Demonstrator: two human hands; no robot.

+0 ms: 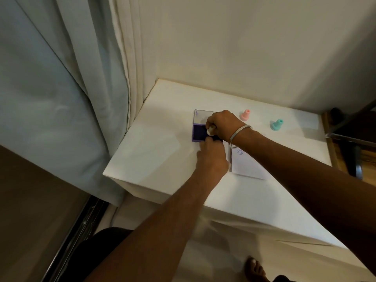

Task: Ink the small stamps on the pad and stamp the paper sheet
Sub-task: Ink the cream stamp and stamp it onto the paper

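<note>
A purple ink pad (198,133) lies open on the white table (154,155), its clear lid (201,117) folded back behind it. My right hand (221,124) grips a small white stamp (210,130) and presses it down on the dark pad. My left hand (212,157) rests against the pad's near edge and holds it in place. A pink stamp (245,115) and a teal stamp (276,124) stand upright to the right of the pad. The paper sheet (246,165) lies in front of them and bears a smiley print (240,152).
Curtains (61,88) hang to the left of the table and a plain wall rises behind it. A dark wooden piece of furniture (350,139) stands off the table's right end. My bare foot (255,269) is on the floor below.
</note>
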